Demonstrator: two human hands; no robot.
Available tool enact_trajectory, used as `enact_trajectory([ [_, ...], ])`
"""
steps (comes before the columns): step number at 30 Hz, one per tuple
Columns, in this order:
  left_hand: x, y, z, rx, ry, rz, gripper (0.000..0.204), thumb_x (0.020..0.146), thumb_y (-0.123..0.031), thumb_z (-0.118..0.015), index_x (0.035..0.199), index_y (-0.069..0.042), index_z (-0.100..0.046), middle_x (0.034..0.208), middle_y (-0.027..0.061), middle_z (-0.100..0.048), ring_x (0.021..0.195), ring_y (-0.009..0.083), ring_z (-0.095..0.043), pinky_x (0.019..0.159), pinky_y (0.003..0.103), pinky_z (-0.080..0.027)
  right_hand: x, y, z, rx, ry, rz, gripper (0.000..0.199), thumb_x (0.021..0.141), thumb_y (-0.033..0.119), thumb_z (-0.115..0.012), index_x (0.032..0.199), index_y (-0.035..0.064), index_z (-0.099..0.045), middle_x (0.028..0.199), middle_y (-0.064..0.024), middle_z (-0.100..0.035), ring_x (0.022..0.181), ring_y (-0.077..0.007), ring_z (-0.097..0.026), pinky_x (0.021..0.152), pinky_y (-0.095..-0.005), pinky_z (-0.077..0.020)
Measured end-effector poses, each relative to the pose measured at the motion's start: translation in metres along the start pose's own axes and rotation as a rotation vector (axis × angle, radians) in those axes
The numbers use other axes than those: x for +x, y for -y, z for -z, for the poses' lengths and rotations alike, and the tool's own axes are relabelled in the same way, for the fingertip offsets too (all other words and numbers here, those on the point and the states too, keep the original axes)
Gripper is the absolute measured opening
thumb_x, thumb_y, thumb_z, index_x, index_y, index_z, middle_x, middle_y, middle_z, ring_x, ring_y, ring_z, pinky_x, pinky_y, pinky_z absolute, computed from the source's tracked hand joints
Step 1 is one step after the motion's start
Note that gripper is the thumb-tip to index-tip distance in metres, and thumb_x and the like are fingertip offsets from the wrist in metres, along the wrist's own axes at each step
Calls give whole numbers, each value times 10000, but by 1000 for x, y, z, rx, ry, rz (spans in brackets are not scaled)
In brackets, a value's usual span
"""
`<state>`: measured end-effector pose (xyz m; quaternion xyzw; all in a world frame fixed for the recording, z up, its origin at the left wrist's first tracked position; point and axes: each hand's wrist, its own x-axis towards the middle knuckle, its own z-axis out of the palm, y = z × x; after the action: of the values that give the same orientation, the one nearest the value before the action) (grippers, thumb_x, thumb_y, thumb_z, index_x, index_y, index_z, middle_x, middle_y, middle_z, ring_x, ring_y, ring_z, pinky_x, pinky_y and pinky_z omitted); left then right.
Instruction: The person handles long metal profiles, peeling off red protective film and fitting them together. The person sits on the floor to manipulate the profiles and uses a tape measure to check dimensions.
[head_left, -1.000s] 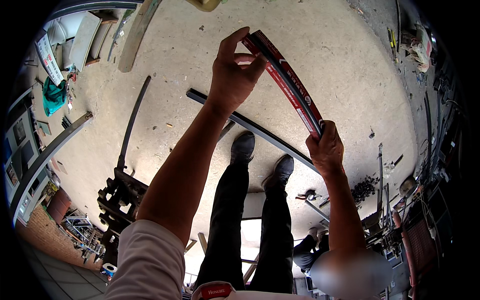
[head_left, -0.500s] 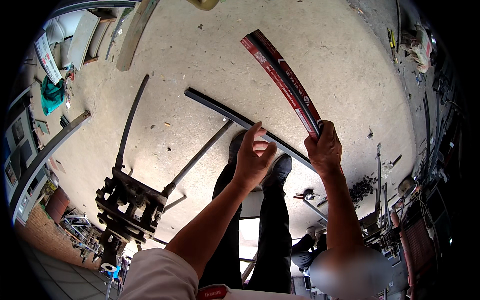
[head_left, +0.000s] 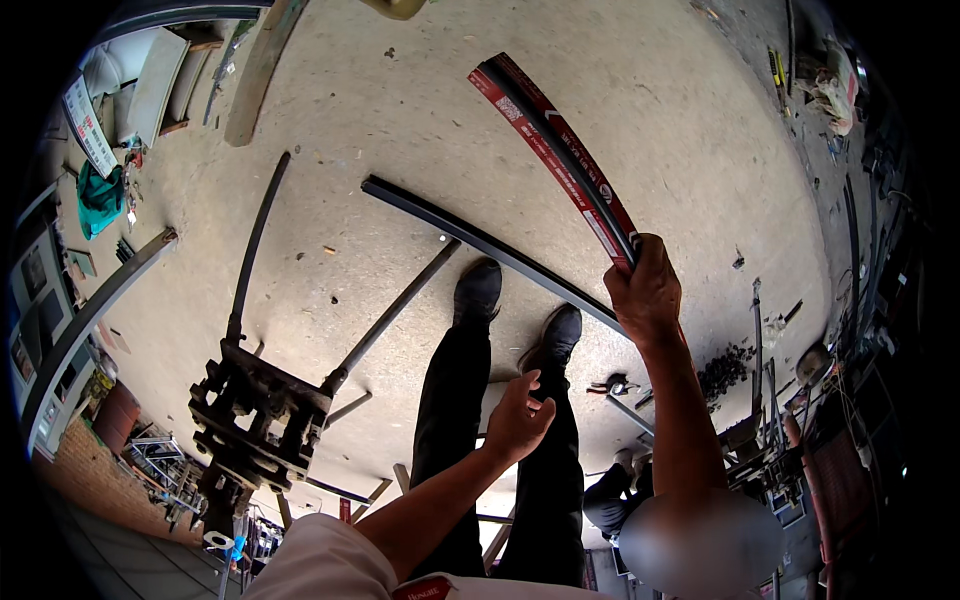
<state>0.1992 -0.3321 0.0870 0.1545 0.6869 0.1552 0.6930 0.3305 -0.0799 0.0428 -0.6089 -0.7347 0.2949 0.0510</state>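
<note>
My right hand [head_left: 648, 292] is raised in front of me with its fingers clamped around the lower end of a long red and black strip [head_left: 556, 150], a flat, slightly bowed length that runs up and away to the left from my fist, its far end free in the air above the concrete floor [head_left: 650, 120]. My left hand [head_left: 517, 415] hangs lower, near my waist, holding nothing, its fingers loosely apart and half curled, well apart from the strip. Below it I see my own dark trouser legs and my black shoes [head_left: 478, 290] planted on the floor. Just beyond the toes a long dark metal bar [head_left: 470, 235] lies across the concrete. To my left stands a heavy black iron machine [head_left: 255, 410] with long rods reaching out of it.
</note>
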Motion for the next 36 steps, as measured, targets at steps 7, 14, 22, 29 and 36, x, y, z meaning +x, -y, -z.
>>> enact_trajectory([
  [7, -10, 21, -19, 104, 77, -40, 581, 1018, -288, -715, 1507, -30, -540, 1359, 196, -660, 971, 271, -746, 887, 408, -604, 1, 0, 0, -6, -7, -5, 314, 867, 76, -685, 1134, 21, -529, 989, -245, -656, 901, -494, -665, 822, -570, -555],
  [14, -15, 16, -26, 190, 182, -16, 577, 1029, -282, -710, 1500, 8, -542, 1303, 199, -680, 917, 224, -735, 856, 381, -600, 0, -3, -1, -8, 2, 2, 323, 863, 65, -680, 1142, 22, -524, 988, -251, -652, 893, -495, -666, 821, -570, -558],
  [22, -16, 17, -30, 228, 217, 11, 577, 1031, -307, -705, 1510, -22, -554, 1296, 172, -686, 927, 236, -727, 880, 385, -598, -1, -3, -2, -11, 5, -8, 346, 860, 64, -684, 1165, 24, -525, 1005, -252, -651, 914, -496, -670, 829, -575, -558],
  [29, -16, 17, -32, 237, 223, 20, 574, 1034, -318, -699, 1513, -35, -557, 1290, 168, -686, 923, 235, -724, 879, 390, -598, 0, 0, -1, -22, 17, -12, 361, 865, 70, -690, 1180, 23, -521, 1029, -252, -656, 941, -502, -672, 844, -583, -556],
  [36, -23, 17, -19, 232, 162, -21, 552, 1037, -304, -692, 1496, -27, -559, 1296, 183, -680, 917, 255, -745, 865, 393, -604, -1, -1, -1, -37, 15, -6, 366, 872, 83, -698, 1182, 24, -513, 1048, -257, -660, 960, -507, -674, 852, -592, -556],
])
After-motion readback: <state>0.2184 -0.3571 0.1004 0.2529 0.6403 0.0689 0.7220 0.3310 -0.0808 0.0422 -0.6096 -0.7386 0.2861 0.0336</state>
